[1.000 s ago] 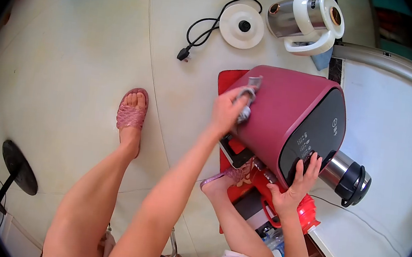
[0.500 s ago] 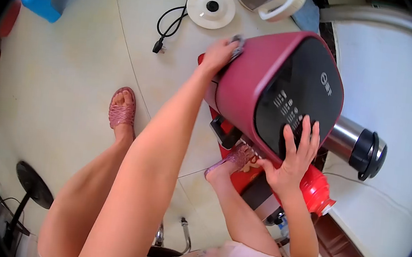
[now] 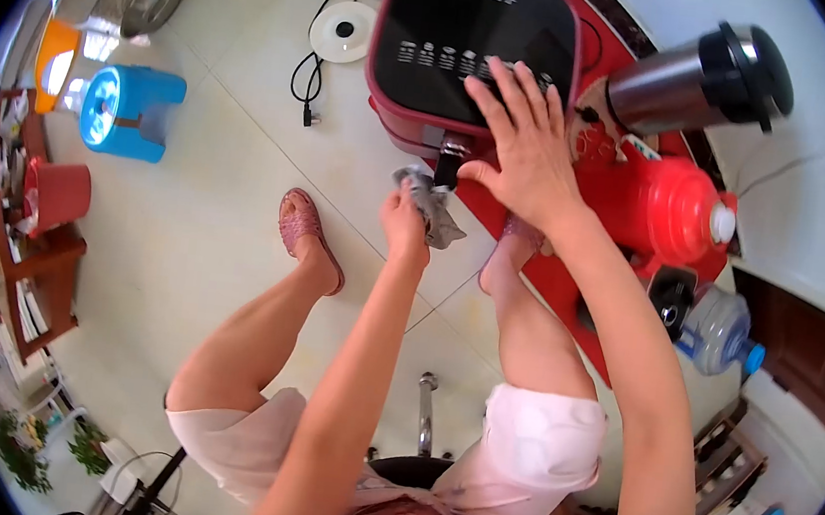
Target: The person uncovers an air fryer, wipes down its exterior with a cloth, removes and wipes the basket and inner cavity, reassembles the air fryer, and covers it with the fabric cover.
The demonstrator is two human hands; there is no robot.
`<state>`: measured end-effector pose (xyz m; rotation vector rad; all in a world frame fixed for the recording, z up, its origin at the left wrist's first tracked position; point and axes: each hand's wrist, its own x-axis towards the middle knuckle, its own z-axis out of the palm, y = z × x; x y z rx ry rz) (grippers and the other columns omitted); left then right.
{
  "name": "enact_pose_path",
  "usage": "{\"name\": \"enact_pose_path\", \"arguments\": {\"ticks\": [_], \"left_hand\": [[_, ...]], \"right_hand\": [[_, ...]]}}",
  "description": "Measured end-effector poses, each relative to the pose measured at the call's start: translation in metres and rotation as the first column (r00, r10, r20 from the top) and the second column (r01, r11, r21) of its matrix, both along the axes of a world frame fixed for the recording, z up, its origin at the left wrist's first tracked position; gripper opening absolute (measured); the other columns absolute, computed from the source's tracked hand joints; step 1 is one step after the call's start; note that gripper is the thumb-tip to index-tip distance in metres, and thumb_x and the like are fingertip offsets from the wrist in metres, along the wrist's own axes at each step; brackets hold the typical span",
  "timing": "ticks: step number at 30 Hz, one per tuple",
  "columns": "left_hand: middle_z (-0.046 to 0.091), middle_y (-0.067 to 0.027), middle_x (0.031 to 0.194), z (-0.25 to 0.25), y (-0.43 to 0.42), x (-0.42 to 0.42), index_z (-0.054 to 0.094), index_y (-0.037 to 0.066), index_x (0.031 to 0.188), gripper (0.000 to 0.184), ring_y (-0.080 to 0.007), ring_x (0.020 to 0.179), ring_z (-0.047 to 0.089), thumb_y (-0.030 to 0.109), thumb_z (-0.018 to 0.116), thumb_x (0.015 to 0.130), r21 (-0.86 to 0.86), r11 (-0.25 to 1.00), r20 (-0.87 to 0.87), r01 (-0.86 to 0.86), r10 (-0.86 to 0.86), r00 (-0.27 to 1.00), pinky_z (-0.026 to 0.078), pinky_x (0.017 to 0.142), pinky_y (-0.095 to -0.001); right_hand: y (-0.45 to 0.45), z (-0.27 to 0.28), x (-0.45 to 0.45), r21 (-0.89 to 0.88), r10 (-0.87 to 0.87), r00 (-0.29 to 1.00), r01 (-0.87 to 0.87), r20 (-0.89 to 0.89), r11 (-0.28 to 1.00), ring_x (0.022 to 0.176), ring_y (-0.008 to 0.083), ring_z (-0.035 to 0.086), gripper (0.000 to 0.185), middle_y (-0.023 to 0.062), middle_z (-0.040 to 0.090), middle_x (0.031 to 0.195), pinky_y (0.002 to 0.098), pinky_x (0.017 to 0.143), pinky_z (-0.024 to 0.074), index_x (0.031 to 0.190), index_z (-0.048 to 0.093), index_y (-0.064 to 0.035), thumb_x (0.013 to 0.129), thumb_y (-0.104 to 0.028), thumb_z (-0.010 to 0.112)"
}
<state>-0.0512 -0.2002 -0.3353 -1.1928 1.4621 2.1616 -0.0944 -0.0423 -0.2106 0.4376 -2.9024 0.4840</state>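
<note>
A maroon air fryer (image 3: 420, 87) with a glossy black top panel and rows of printed icons stands upright on a red surface. My right hand (image 3: 535, 165) rests with spread fingers on the panel's front right part. A crumpled grey cloth (image 3: 439, 222) is gripped in my left hand (image 3: 404, 219), just below the fryer's dark front handle (image 3: 451, 161). Part of the cloth hangs out to the right of the fingers; whether it touches the handle I cannot tell.
Right of the fryer are a steel vacuum flask (image 3: 667, 88), a red thermos (image 3: 674, 210) and a clear water bottle (image 3: 722, 330). A white kettle base (image 3: 342, 33) with its cord lies on the floor. Farther left stand a blue stool (image 3: 136, 113) and a red bin (image 3: 59, 195).
The air fryer has gone from tilted to upright. My left hand has moved with the cloth from its side to near the front handle. My right hand stays on the panel.
</note>
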Motion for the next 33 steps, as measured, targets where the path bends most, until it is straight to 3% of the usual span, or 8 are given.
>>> {"name": "enact_pose_path", "arguments": {"ticks": [4,10,13,16,21,23,30,33], "left_hand": [[0.061,-0.0023,0.089,0.058,0.006,0.025,0.057,0.004,0.107,0.022,-0.0101,0.074,0.056,0.022,0.048,0.097,0.027,0.998,-0.177,-0.056,0.06,0.982,0.047,0.065,-0.0266],[0.058,-0.0076,0.118,0.099,0.045,0.058,0.052,0.003,0.125,0.033,-0.017,0.11,0.052,0.017,0.049,0.096,0.085,0.948,-0.291,0.305,-0.27,0.918,0.041,0.094,-0.0307],[0.054,-0.0136,0.127,0.095,0.029,0.044,0.05,0.001,0.126,0.036,-0.0263,0.119,0.048,0.012,0.053,0.092,-0.74,0.531,-0.318,0.413,-0.818,0.48,0.035,0.103,-0.0359],[0.051,-0.015,0.132,0.108,0.015,-0.021,0.053,0.002,0.123,0.039,-0.0334,0.129,0.039,0.004,0.058,0.084,-0.925,0.355,-0.379,-0.132,-0.875,0.303,0.03,0.106,-0.0416],[0.044,-0.0053,0.142,0.086,0.036,-0.084,0.051,0.017,0.133,0.04,-0.0307,0.134,0.035,0.027,0.044,0.095,-0.94,-0.028,-0.066,-0.34,-0.963,0.261,0.02,0.108,-0.0484],[0.043,-0.0017,0.144,0.077,0.039,-0.083,0.049,0.019,0.136,0.041,-0.0253,0.136,0.033,0.03,0.035,0.099,-0.907,-0.232,0.109,-0.351,-0.935,0.338,0.02,0.109,-0.0424],[0.048,-0.0021,0.14,0.078,0.042,-0.082,0.055,0.018,0.131,0.041,-0.0267,0.132,0.04,0.026,0.033,0.097,-0.918,-0.141,0.03,-0.372,-0.957,0.289,0.021,0.107,-0.0487],[0.048,-0.003,0.14,0.078,0.043,-0.083,0.055,0.016,0.131,0.043,-0.0271,0.132,0.039,0.026,0.03,0.098,-0.908,-0.175,0.057,-0.381,-0.952,0.301,0.02,0.107,-0.0479]], "right_hand": [[-0.002,-0.009,0.076,-0.387,-0.003,0.979,0.083,0.203,0.918,0.111,0.0272,0.049,0.057,0.0086,0.051,0.123,0.0415,0.094,0.0411,0.123,0.052,-0.01,0.073,-0.024,0.075],[-0.012,-0.035,0.114,-0.671,0.082,0.666,0.729,0.741,0.134,0.079,0.0109,0.058,0.03,0.0054,0.061,0.093,0.0243,0.064,0.048,0.104,0.059,-0.0034,0.081,-0.018,0.071],[-0.013,-0.064,0.125,-0.637,-0.003,0.638,0.77,0.77,0.041,0.07,0.0083,0.056,0.031,0.0045,0.062,0.084,0.0215,0.059,0.0449,0.097,0.06,-0.0008,0.077,-0.019,0.073],[-0.035,-0.068,0.1,-0.741,-0.238,0.703,0.611,0.67,-0.279,0.072,0.0087,0.057,0.032,0.006,0.062,0.085,0.023,0.059,0.045,0.095,0.059,-0.0005,0.076,-0.021,0.075],[-0.065,-0.092,0.042,-0.853,-0.545,0.679,0.501,0.493,-0.148,0.079,0.0253,0.055,0.028,0.0132,0.057,0.085,0.0345,0.072,0.0445,0.084,0.054,0.0006,0.071,-0.013,0.075],[-0.073,-0.114,0.038,-0.77,-0.45,0.625,0.528,0.638,-0.359,0.074,0.0197,0.058,0.025,0.01,0.059,0.082,0.0323,0.068,0.0472,0.082,0.053,-0.0001,0.072,-0.01,0.073],[-0.054,-0.154,0.048,-0.824,-0.407,0.718,0.514,0.565,-0.237,0.07,0.0137,0.06,0.022,0.0073,0.063,0.079,0.029,0.06,0.049,0.088,0.057,-0.0013,0.073,-0.01,0.072],[-0.035,-0.176,0.049,-0.559,-0.261,0.536,0.525,0.803,-0.641,0.062,0.012,0.059,0.02,0.0079,0.063,0.079,0.0278,0.051,0.0475,0.09,0.058,-0.0031,0.079,-0.015,0.069]]}}
